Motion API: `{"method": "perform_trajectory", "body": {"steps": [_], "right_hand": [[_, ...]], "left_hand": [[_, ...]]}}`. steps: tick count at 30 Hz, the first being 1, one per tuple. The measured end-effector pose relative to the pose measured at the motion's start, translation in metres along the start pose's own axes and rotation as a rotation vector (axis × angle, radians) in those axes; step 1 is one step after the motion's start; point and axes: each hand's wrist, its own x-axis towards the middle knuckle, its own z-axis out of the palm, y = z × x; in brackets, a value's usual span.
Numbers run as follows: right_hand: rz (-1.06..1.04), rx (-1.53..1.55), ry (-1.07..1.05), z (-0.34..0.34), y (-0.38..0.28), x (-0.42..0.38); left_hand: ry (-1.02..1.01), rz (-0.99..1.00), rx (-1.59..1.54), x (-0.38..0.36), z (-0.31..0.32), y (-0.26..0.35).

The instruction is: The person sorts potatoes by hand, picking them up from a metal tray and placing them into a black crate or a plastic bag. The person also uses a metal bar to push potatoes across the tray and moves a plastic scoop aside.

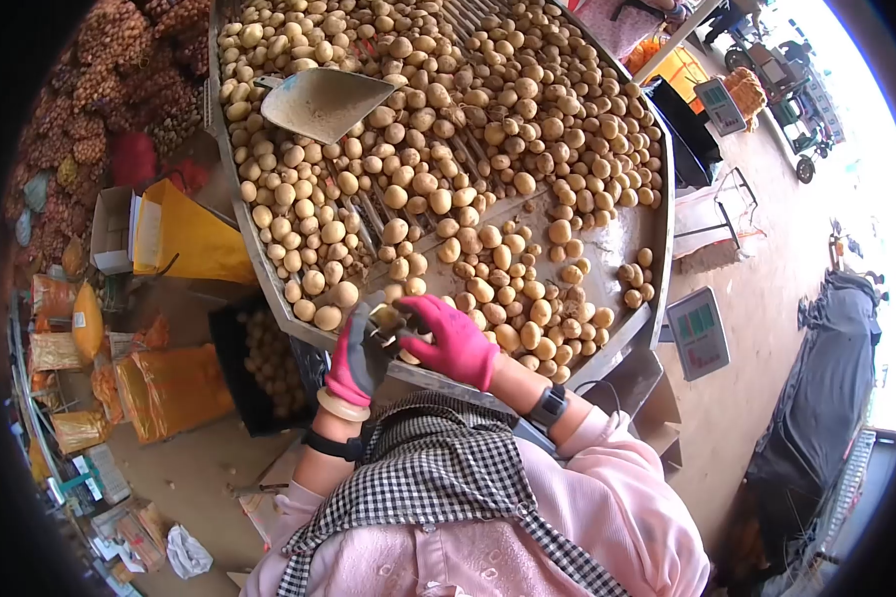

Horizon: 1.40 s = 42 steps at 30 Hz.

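Many potatoes (528, 109) cover a large metal sorting table (607, 254). At its near edge my left hand (359, 353), in a pink glove with a grey palm, is curled round a dark, dirty potato (386, 320). My right hand (450, 341), in a matching pink glove, has its fingers bent against the same potato from the other side. The two hands nearly meet, and part of the potato is hidden between them. A metal scoop (326, 102) lies on the potatoes at the upper left of the table.
A black crate (231, 373) with potatoes stands below the table's left corner. Yellow sheeting (184, 239) hangs at the left, before stacked net bags (110, 60). Digital scales (698, 333) stand at the right. Another person (622, 25) is at the far side.
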Motion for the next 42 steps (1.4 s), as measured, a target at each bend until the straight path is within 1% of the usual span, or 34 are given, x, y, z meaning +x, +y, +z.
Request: {"method": "perform_trajectory", "body": {"steps": [1,3,4,6,7,8,9,10,11,12,13,14,15,16,17,18,20,21,22,24,26,28,29,30,31,32,33,35,36,37,38,39,40,42], "right_hand": [[0.003,0.004,0.0,-0.007,0.005,-0.011],[-0.053,-0.204,-0.068,-0.027,0.029,-0.031],[-0.05,-0.347,-0.025,-0.034,0.05,-0.034],[0.026,-0.615,-0.026,-0.042,0.074,-0.032],[0.072,-0.642,-0.127,-0.041,0.082,-0.029],[0.073,-0.643,-0.12,-0.039,0.082,-0.022],[0.098,-0.734,-0.215,-0.034,0.077,-0.014],[0.125,-0.821,-0.312,-0.028,0.074,-0.008],[0.148,-0.833,-0.366,-0.025,0.077,-0.001],[0.148,-0.835,-0.36,-0.025,0.078,0.0],[0.156,-0.719,-0.268,-0.026,0.079,0.0],[0.162,-0.602,-0.177,-0.027,0.078,0.001],[0.129,-0.406,-0.055,-0.031,0.065,0.0],[0.209,-0.22,-0.09,-0.036,0.052,-0.006],[0.224,-0.045,-0.111,-0.047,0.032,-0.007],[0.24,0.129,-0.127,-0.058,0.023,-0.011],[0.163,-0.21,0.036,-0.083,0.054,-0.011],[0.231,-0.439,0.085,-0.098,0.074,-0.012],[0.279,-0.657,0.127,-0.112,0.089,-0.01],[0.516,-0.677,0.002,-0.125,0.093,-0.007],[0.54,-0.734,-0.068,-0.123,0.121,-0.006],[0.494,-0.726,-0.069,-0.127,0.139,-0.001],[0.512,-0.733,-0.071,-0.125,0.139,0.005],[0.536,-0.741,-0.068,-0.124,0.138,0.01],[0.529,-0.736,-0.049,-0.121,0.137,0.013],[0.457,-0.703,0.016,-0.119,0.138,0.013],[0.44,-0.687,0.035,-0.119,0.139,0.016],[0.414,-0.673,0.047,-0.121,0.147,0.02],[0.363,-0.706,0.091,-0.122,0.158,0.023],[0.312,-0.736,0.137,-0.122,0.169,0.024],[0.302,-0.734,0.136,-0.121,0.169,0.025],[0.326,-0.757,0.137,-0.12,0.166,0.027],[0.348,-0.78,0.138,-0.119,0.162,0.029],[0.366,-0.788,0.136,-0.116,0.157,0.03]], "left_hand": [[0.042,-0.03,0.0,-0.003,-0.008,0.003],[0.082,-0.058,-0.001,-0.007,-0.021,0.009],[0.071,-0.077,0.006,-0.006,-0.031,0.008],[0.064,-0.099,0.018,-0.005,-0.037,0.002],[0.052,-0.143,0.141,-0.004,-0.035,-0.004],[0.035,-0.184,0.263,0.001,-0.031,-0.01],[0.013,-0.252,0.331,0.005,-0.025,-0.016],[0.011,-0.256,0.333,0.005,-0.019,-0.022],[0.014,-0.284,0.354,0.002,-0.004,-0.026],[0.016,-0.31,0.375,0.002,0.005,-0.027],[0.029,-0.278,0.477,0.008,-0.007,-0.037],[0.026,-0.277,0.479,0.015,-0.018,-0.047],[-0.111,-0.111,0.566,0.022,-0.024,-0.056],[-0.242,0.056,0.647,0.026,-0.033,-0.063],[-0.071,-0.225,0.144,0.009,0.006,-0.046],[-0.066,-0.227,0.144,0.009,0.008,-0.042],[-0.195,-0.351,-0.198,0.012,0.009,-0.034],[-0.346,-0.405,-0.383,0.018,-0.008,-0.037],[-0.384,-0.429,-0.453,0.02,-0.011,-0.035],[-0.287,-0.342,-0.464,0.015,-0.002,-0.034],[-0.248,-0.264,-0.463,0.019,-0.01,-0.038],[-0.294,-0.188,-0.434,0.022,-0.016,-0.04],[-0.315,-0.202,-0.544,0.025,-0.026,-0.043],[-0.444,-0.207,-0.645,0.026,-0.032,-0.042],[-0.504,-0.116,-0.586,0.026,-0.039,-0.042],[-0.562,-0.029,-0.525,0.023,-0.041,-0.039],[-0.559,-0.008,-0.528,0.02,-0.045,-0.035],[-0.32,0.329,0.076,0.011,-0.055,-0.028],[-0.408,0.068,-0.467,0.007,-0.052,-0.008],[-0.292,0.105,-0.479,0.0,-0.052,0.006],[-0.179,0.14,-0.488,-0.006,-0.054,0.02],[-0.241,0.183,-0.524,-0.009,-0.059,0.038],[-0.136,0.245,-0.613,-0.009,-0.065,0.056],[0.061,0.407,-0.593,-0.022,-0.065,0.104]]}}
